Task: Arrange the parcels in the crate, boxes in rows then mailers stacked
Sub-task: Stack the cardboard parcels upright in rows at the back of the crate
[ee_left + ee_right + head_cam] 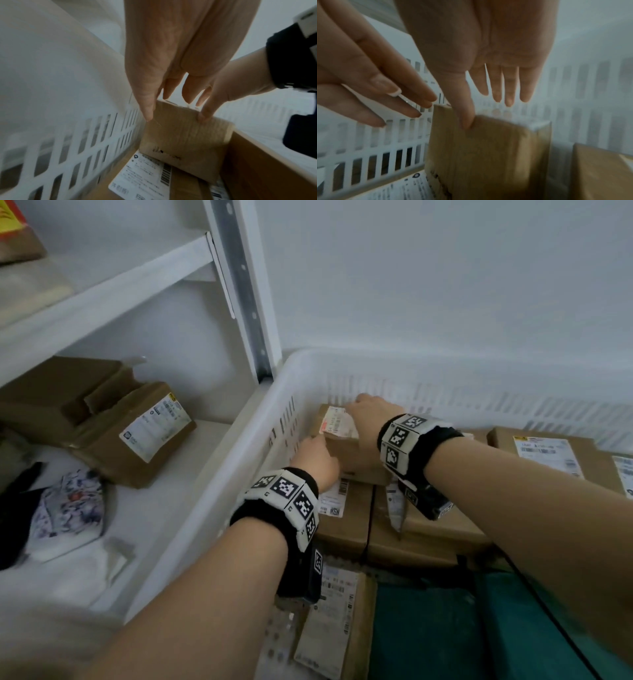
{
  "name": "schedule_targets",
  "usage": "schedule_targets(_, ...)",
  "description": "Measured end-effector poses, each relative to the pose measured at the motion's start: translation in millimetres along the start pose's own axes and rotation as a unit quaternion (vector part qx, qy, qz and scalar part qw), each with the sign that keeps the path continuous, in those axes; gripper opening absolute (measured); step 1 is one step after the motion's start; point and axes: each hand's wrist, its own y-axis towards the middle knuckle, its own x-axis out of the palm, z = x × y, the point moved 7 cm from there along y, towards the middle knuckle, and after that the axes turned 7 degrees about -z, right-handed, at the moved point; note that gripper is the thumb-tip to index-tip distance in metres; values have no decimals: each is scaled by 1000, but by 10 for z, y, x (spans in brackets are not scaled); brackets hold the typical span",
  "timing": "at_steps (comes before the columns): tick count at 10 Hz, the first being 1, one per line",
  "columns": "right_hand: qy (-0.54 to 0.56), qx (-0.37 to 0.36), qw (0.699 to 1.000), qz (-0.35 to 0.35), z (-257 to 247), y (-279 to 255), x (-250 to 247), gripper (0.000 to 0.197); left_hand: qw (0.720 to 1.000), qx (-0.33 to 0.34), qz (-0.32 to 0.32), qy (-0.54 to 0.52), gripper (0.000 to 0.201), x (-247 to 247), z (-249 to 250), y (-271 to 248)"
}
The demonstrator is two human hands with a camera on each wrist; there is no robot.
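A small brown cardboard box [344,451] with a white label stands in the far left corner of the white slotted crate [445,368], on top of flat boxes. My left hand [317,458] touches its left side with straight fingers [412,102], the thumb [147,108] along the box's [185,139] left edge. My right hand [371,414] lies over its top, fingers [508,89] straight and stretched past the far edge, thumb [467,120] pressed on the near face of the box [488,155]. Neither hand curls round it.
Flat labelled boxes [346,529] [428,539] [548,453] line the crate floor; another box [335,628] and something teal [445,628] lie nearer me. On the white shelf to the left sit more boxes [137,436], a floral mailer [68,508] and a black one [13,508].
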Motion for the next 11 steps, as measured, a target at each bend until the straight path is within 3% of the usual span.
schedule_targets(1,-17,-21,1000,-2,13,42,109,39,998,-28,-39,35,48,75,-14,75)
schedule_targets(3,4,-37,999,4,80,54,201,50,992,-47,-91,73,47,159,-60,127)
schedule_targets(5,53,-27,997,-43,104,-11,227,77,991,-52,-84,91,47,81,-115,21)
schedule_targets(6,141,-34,989,-10,35,-191,153,78,991,-47,-66,103,42,5,-85,-46)
schedule_targets(7,166,-55,982,70,-115,-530,72,56,992,-39,-31,113,39,-129,-48,-80)
schedule_targets(8,153,-73,985,36,-268,-876,235,18,990,-45,-21,134,37,-172,-15,-112)
schedule_targets(9,143,-59,982,-107,-382,-1029,668,23,984,-53,-38,167,37,-106,-4,-182)
schedule_targets(10,181,-24,969,-169,-405,-1028,1045,26,979,-47,-49,194,36,12,-48,-250)
schedule_targets(11,200,32,948,-244,-380,-1041,1388,46,975,-53,-70,205,36,124,-96,-343)
